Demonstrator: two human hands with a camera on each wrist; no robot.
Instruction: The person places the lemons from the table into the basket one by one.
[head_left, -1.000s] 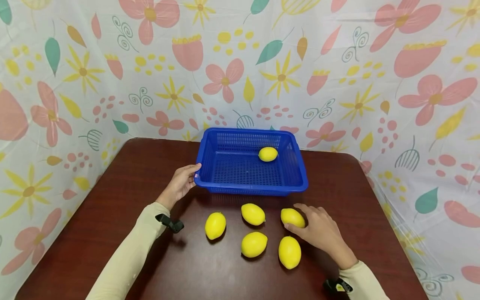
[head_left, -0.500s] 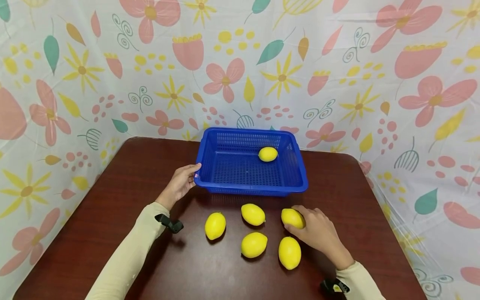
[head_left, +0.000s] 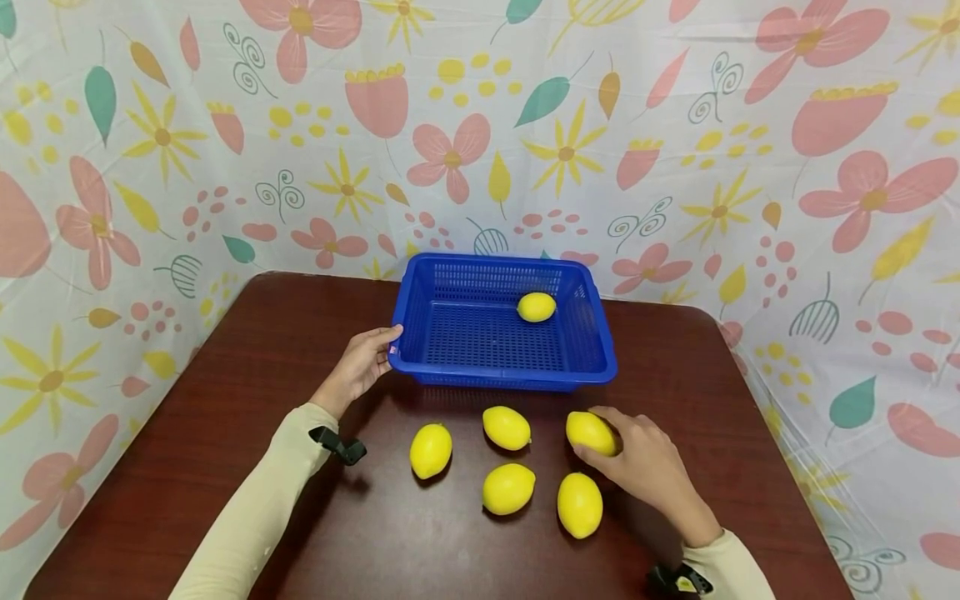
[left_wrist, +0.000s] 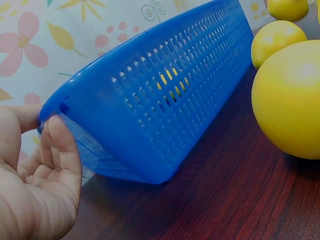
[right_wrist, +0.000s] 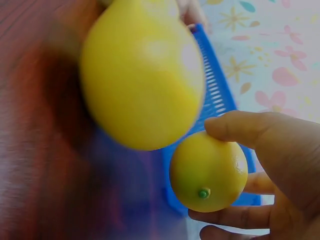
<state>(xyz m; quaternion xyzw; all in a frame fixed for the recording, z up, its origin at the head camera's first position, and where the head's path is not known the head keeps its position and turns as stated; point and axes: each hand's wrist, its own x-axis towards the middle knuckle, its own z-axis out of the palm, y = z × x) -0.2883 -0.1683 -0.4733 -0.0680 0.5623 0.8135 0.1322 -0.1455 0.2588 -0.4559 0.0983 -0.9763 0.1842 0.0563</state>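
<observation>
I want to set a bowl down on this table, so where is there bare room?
The table is bare left of the left hand, and along its right edge beyond the right hand. The blue basket floor is open except for one lemon. It is crowded in front of the basket, among the loose lemons.

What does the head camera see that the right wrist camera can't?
Only the head view shows the left hand touching the basket's corner, one lemon inside the basket, and four loose lemons on the table.

Only the right wrist view shows the green stem dot on the held lemon, close up.

Both show the right hand holding that lemon, the blue basket, and a neighbouring lemon, blurred in the wrist view.
</observation>
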